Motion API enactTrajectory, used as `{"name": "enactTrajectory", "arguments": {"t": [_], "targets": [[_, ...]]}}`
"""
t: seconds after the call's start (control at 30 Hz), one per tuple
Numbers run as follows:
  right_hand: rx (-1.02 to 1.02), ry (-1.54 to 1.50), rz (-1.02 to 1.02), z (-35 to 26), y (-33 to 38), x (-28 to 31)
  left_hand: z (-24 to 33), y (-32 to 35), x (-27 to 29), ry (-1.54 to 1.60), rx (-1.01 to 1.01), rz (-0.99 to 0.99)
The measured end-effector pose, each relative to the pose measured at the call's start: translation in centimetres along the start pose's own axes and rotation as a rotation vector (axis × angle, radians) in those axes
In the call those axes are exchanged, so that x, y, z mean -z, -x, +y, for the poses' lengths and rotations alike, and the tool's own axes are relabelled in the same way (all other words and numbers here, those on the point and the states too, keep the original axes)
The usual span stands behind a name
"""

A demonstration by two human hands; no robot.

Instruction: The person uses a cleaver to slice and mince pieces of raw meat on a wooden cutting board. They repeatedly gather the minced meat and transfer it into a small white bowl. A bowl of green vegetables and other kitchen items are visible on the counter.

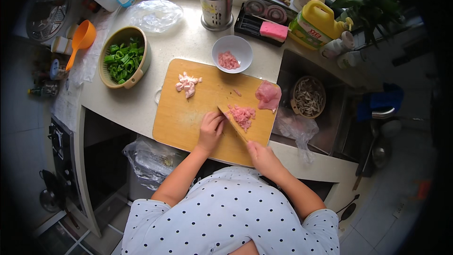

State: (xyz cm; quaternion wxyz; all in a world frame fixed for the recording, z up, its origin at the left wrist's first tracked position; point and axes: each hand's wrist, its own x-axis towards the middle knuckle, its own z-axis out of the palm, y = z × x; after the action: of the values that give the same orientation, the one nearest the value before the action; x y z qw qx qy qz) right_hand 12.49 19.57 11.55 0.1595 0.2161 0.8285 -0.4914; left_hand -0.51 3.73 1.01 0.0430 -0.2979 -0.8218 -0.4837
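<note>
My right hand (264,159) is wrapped round the handle of a kitchen knife (235,126), its blade seen nearly edge-on over the wooden cutting board (172,118). Against the blade's left side rest the curled fingers of my left hand (211,131); what lies under the fingertips is hidden. Just right of the blade is a heap of diced pink meat (243,115). A larger slab of raw meat (268,96) lies at the board's right edge. Pale, fatty pieces (188,85) sit at the far left. A white bowl (241,47) behind the board holds more diced meat (228,60).
A beige basket (147,61) of cut green peppers (123,60) stands left. Right is the sink (330,127) with a bowl of sliced mushrooms (309,97) and a plastic bag (299,130). Behind stand a chopstick holder (217,12), a pink sponge (273,31) and a yellow jug (315,23).
</note>
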Motion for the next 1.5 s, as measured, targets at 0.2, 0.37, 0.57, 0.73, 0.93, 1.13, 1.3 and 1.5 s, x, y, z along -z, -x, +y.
{"name": "enactTrajectory", "arguments": {"t": [0.2,0.37,0.57,0.73,0.93,1.13,1.3,1.5], "targets": [[-0.002,0.11,-0.019,-1.2,-4.3,-2.2,-1.8,0.3,-0.7,-0.069,-0.061,-0.036],[0.059,0.041,0.025,-0.6,-5.6,-2.9,-1.7,0.9,-0.3,-0.089,-0.085,-0.042],[0.009,-0.042,0.0,0.1,-1.6,-0.3,-0.1,0.9,0.9,0.034,-0.017,0.004],[0.022,0.097,-0.021,0.2,-0.7,-1.3,-1.1,1.2,0.5,-0.027,-0.078,-0.054],[0.089,0.133,-0.003,-2.0,-5.9,-4.0,-1.3,1.6,-0.1,-0.09,-0.064,-0.014],[0.038,0.009,0.059,1.0,-4.4,-1.6,-0.1,1.4,0.8,0.009,-0.05,0.009],[0.047,0.056,-0.024,-0.2,-1.2,-0.5,-0.3,2.0,0.7,-0.031,-0.059,0.025],[0.095,0.161,-0.031,-0.6,-2.2,-2.9,-0.7,2.4,0.5,-0.093,-0.033,0.014]]}}
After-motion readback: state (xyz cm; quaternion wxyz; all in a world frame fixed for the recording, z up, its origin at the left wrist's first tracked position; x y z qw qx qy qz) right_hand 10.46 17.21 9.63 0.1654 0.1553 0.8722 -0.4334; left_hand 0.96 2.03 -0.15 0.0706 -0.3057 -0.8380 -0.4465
